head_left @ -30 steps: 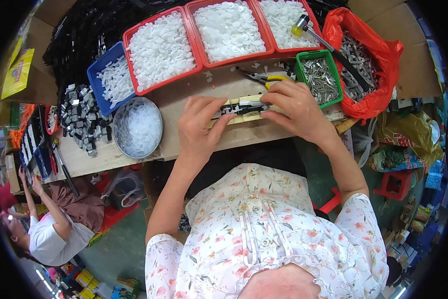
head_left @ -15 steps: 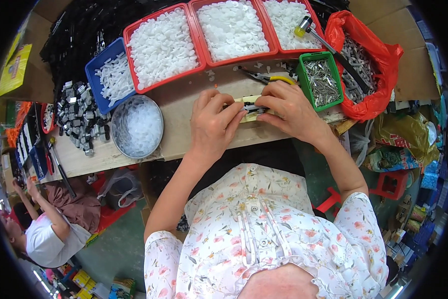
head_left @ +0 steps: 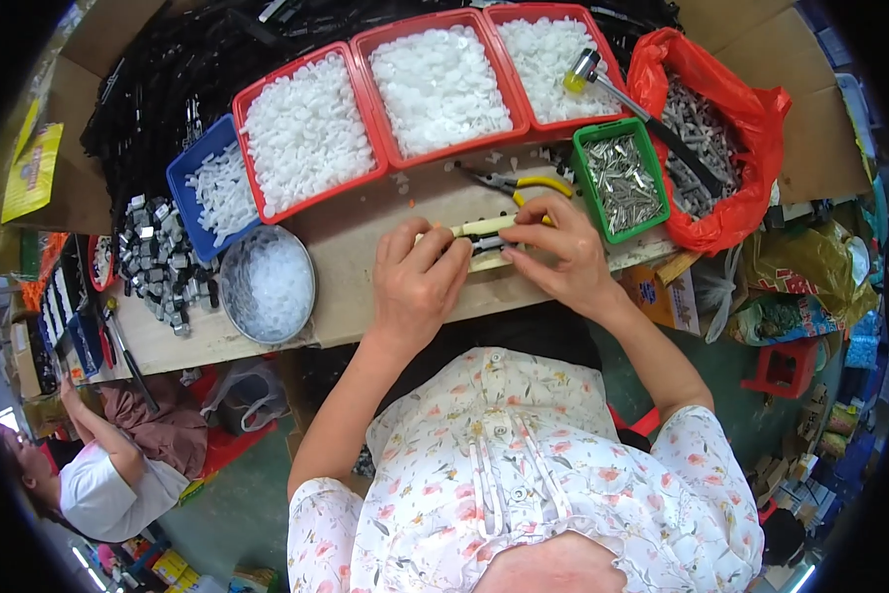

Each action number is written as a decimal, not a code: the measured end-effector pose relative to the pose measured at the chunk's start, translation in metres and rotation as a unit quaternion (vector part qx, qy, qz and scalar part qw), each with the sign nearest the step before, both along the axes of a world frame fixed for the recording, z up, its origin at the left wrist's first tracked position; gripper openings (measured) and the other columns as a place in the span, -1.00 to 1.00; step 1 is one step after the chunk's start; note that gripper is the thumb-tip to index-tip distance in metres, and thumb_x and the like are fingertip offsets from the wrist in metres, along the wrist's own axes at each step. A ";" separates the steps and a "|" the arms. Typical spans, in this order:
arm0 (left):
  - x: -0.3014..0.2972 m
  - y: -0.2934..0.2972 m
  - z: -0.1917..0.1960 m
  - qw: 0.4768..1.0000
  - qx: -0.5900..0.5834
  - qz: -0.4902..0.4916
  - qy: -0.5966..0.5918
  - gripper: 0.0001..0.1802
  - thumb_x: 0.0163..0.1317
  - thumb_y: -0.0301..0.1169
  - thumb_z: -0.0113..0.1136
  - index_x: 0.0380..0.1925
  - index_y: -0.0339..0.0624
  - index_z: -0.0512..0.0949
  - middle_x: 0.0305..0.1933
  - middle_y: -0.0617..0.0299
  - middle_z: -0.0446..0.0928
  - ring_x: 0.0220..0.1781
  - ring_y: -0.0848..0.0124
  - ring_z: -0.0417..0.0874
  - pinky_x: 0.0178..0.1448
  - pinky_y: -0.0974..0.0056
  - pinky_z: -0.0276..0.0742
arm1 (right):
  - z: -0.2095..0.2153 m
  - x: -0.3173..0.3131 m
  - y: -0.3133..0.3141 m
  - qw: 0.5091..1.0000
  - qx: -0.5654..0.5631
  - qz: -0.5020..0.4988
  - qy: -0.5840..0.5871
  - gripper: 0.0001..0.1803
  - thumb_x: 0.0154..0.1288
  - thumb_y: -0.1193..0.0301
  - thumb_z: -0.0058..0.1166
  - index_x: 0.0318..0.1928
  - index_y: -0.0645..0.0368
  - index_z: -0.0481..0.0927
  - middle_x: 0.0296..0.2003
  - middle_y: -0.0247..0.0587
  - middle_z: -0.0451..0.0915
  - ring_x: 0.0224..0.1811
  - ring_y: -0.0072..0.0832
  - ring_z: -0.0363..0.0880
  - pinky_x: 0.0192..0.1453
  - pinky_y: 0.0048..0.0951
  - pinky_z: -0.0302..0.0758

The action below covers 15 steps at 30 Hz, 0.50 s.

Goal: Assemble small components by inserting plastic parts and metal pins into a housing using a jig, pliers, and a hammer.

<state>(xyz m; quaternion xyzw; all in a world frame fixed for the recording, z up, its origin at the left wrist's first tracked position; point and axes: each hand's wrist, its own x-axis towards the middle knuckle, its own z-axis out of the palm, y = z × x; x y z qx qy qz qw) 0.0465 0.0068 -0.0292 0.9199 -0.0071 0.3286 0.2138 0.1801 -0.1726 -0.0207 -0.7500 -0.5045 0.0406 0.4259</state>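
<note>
A cream-coloured block [head_left: 487,225] lies near the table's front edge, with a small black-and-grey part [head_left: 486,242] set in it. My left hand [head_left: 420,282] is closed at the block's left end, its fingers curled against the part. From the other side, my right hand [head_left: 568,259] pinches the part's right end between thumb and fingers. The fingertips hide both ends of the part. Just beyond my right hand are pliers [head_left: 540,183] with yellow-and-black handles. Beside them a green bin [head_left: 577,190] holds small metal pins.
Red trays [head_left: 380,166] of white plastic pieces line the back. At the left are a blue bin [head_left: 189,210], a metal bowl [head_left: 308,306] of clear pieces and a pile of metal parts [head_left: 156,259]. A hammer [head_left: 652,119] rests across a red bag [head_left: 764,148]. Another person [head_left: 118,484] sits at far left.
The cream block shows more fully between my hands, which have shifted slightly. The trays and bowl sit lower in view. The other person's arms have come down.
</note>
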 end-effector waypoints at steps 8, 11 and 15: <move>-0.003 -0.002 -0.003 1.000 0.000 0.007 0.011 -0.78 0.04 -0.48 0.43 -0.27 -0.16 0.67 -0.22 0.24 0.60 -0.09 0.18 0.56 -0.05 0.10 0.43 | -0.008 0.002 -0.001 1.000 0.004 0.000 0.024 -0.71 0.07 0.51 0.42 -0.13 0.19 0.74 -0.16 -0.13 0.55 -0.10 -0.29 0.59 -0.08 -0.33 0.55; -0.004 -0.001 -0.005 1.000 -0.002 0.009 0.007 -0.78 0.05 -0.48 0.43 -0.26 -0.16 0.67 -0.22 0.24 0.59 -0.09 0.18 0.56 -0.04 0.11 0.43 | 0.002 0.004 -0.001 0.999 -0.032 0.012 0.004 -0.70 0.11 0.49 0.40 -0.10 0.18 0.73 -0.15 -0.11 0.55 -0.10 -0.27 0.60 -0.09 -0.32 0.55; -0.002 -0.002 -0.009 1.000 -0.005 0.013 -0.002 -0.78 0.03 -0.46 0.35 -0.26 -0.15 0.64 -0.21 0.24 0.57 -0.05 0.21 0.56 0.00 0.13 0.43 | 0.033 0.029 0.018 0.995 -0.059 0.026 -0.072 -0.66 0.17 0.44 0.35 -0.01 0.16 0.69 -0.14 -0.09 0.57 -0.15 -0.23 0.62 -0.09 -0.31 0.55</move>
